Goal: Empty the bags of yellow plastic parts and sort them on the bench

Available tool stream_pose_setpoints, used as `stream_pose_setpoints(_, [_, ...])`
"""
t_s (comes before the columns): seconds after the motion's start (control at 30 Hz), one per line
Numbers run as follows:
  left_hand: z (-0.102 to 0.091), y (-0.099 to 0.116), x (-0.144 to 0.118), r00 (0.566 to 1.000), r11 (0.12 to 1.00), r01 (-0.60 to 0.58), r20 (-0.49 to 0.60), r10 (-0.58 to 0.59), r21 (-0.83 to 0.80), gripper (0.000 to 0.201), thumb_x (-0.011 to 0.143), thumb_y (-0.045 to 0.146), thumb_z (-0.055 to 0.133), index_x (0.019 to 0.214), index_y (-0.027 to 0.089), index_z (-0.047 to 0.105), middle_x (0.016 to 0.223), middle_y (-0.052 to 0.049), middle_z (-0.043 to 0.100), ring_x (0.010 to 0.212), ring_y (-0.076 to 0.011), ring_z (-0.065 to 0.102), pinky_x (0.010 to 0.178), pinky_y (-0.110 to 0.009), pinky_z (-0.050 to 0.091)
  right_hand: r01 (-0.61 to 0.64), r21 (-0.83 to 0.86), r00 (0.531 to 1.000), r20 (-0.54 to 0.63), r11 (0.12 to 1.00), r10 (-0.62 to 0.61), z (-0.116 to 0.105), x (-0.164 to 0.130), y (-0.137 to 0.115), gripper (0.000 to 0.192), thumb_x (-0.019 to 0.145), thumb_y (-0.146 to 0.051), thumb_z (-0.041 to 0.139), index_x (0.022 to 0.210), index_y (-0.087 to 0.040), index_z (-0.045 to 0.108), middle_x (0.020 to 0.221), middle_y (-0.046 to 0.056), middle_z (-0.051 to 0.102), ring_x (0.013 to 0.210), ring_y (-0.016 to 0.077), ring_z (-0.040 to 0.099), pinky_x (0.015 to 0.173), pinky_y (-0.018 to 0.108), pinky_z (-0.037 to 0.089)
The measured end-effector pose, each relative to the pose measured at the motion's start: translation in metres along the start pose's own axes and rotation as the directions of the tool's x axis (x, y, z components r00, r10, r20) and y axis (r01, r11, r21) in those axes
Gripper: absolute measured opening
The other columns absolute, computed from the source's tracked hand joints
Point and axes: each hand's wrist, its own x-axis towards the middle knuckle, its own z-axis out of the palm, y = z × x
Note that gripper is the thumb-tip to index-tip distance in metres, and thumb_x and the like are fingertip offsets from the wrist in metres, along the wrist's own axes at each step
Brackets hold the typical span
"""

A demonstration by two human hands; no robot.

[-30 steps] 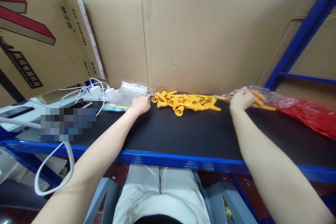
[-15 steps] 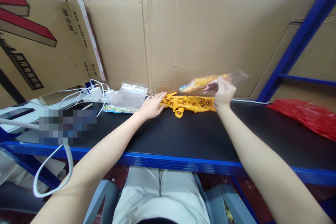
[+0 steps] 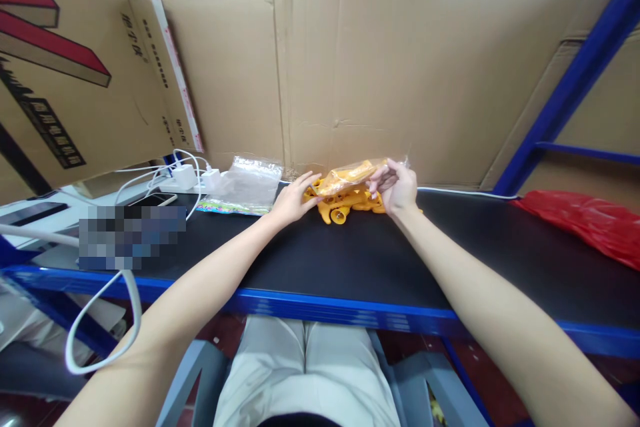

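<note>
A clear plastic bag with yellow pieces inside [image 3: 353, 175] lies tilted over a pile of yellow plastic trumpet-shaped pieces [image 3: 339, 215]. My right hand [image 3: 400, 185] grips the bag's right end between thumb and fingers. At the left end of the pile is my left hand [image 3: 293, 202], open, with thumb and fingers apart beside the bag's near end. Whether it touches the bag I cannot tell. The bag hides much of the pile. Left of this hand lies a flat clear bag [image 3: 250, 180] with a colourful edge.
White chargers [image 3: 185, 177] and cables sit at the left by a phone [image 3: 153, 200] and a blurred patch. A red plastic bag [image 3: 585, 223] lies at the right of the black tabletop [image 3: 345, 267]. Cardboard [image 3: 400, 67] stands behind, and a blue post [image 3: 565, 87] rises at right.
My right hand has moved left and slightly down, bringing the filled bag over the yellow pile toward my left hand. The left hand has lifted its fingers a little.
</note>
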Motion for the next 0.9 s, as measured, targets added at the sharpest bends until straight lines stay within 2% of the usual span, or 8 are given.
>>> stream_pose_setpoints(0.07, [0.0,-0.002,0.002,0.999,0.999,-0.041,0.01,0.04,0.036,0.035,0.09,0.034,0.048,0.121,0.021,0.058,0.139,-0.007,0.048,0.124,-0.0183,0.048,0.103,-0.032,0.037,0.004,0.011,1.0,0.009,1.0,-0.004,0.0,0.0,-0.001,0.04,0.079,-0.046,0.041,0.048,-0.022,0.051,0.039,0.002,0.047,0.034,0.0114,0.043,0.034,0.025,0.035])
stream_pose_setpoints(0.13, [-0.002,-0.002,0.004,0.996,0.991,-0.084,0.013,0.083,0.106,0.028,0.091,0.028,0.044,0.11,0.021,0.064,0.133,-0.005,0.054,0.118,-0.0188,0.052,0.099,-0.034,0.039,0.022,0.015,1.0,0.003,1.0,-0.022,-0.002,0.003,-0.001,0.04,0.078,-0.047,0.042,0.048,-0.022,0.05,0.039,0.001,0.047,0.033,0.0111,0.042,0.033,0.025,0.034])
stream_pose_setpoints(0.4, [-0.024,0.011,0.03,0.986,0.915,-0.146,-0.019,0.165,0.377,0.037,0.095,0.025,0.031,0.11,0.013,0.063,0.121,-0.012,0.061,0.098,-0.0233,0.06,0.086,-0.038,0.041,0.061,0.012,0.994,-0.091,0.998,-0.06,-0.011,0.02,0.005,0.037,0.077,-0.043,0.042,0.048,-0.022,0.049,0.041,0.001,0.048,0.034,0.0113,0.044,0.035,0.025,0.035])
stream_pose_setpoints(0.53, [-0.031,0.013,0.051,0.997,0.919,-0.064,-0.022,0.078,0.39,0.035,0.093,0.021,0.032,0.111,0.015,0.062,0.123,-0.011,0.058,0.091,-0.0214,0.064,0.077,-0.034,0.045,0.025,0.049,0.995,-0.094,0.998,-0.02,-0.017,0.029,0.014,0.033,0.074,-0.038,0.043,0.048,-0.021,0.05,0.045,0.002,0.055,0.042,0.0134,0.053,0.046,0.027,0.045])
stream_pose_setpoints(0.63, [-0.032,0.015,0.062,0.998,0.929,-0.021,-0.045,0.04,0.37,0.035,0.092,0.019,0.033,0.112,0.018,0.061,0.13,-0.009,0.053,0.097,-0.021,0.063,0.078,-0.032,0.047,-0.039,0.03,0.995,-0.087,0.999,0.042,-0.024,0.034,0.022,0.03,0.074,-0.036,0.046,0.049,-0.02,0.051,0.054,0.003,0.063,0.06,0.0154,0.062,0.06,0.027,0.051])
stream_pose_setpoints(0.73, [-0.031,0.019,0.069,0.995,0.938,-0.012,-0.086,0.045,0.347,0.033,0.09,0.014,0.033,0.109,0.017,0.061,0.128,-0.009,0.055,0.101,-0.0206,0.061,0.081,-0.031,0.047,-0.157,-0.036,0.98,-0.127,0.987,0.152,-0.029,0.034,0.028,0.029,0.076,-0.032,0.046,0.052,-0.019,0.053,0.063,0.005,0.066,0.069,0.015,0.064,0.062,0.024,0.05])
stream_pose_setpoints(0.8, [-0.031,0.024,0.069,0.995,0.941,-0.01,-0.094,0.044,0.338,0.03,0.088,0.013,0.036,0.106,0.016,0.06,0.115,-0.01,0.063,0.098,-0.0205,0.062,0.079,-0.03,0.047,-0.305,-0.054,0.949,-0.102,0.951,0.299,-0.032,0.032,0.029,0.028,0.078,-0.03,0.042,0.057,-0.018,0.056,0.07,0.007,0.068,0.069,0.0154,0.065,0.059,0.023,0.049])
stream_pose_setpoints(0.9, [-0.033,0.034,0.068,0.997,0.935,-0.03,-0.052,0.051,0.355,0.028,0.086,0.01,0.038,0.103,0.015,0.059,0.095,-0.01,0.067,0.091,-0.0214,0.062,0.076,-0.031,0.046,-0.502,-0.13,0.863,-0.013,0.855,0.505,-0.037,0.03,0.03,0.024,0.079,-0.024,0.039,0.066,-0.016,0.057,0.081,0.01,0.068,0.066,0.0176,0.066,0.057,0.028,0.05])
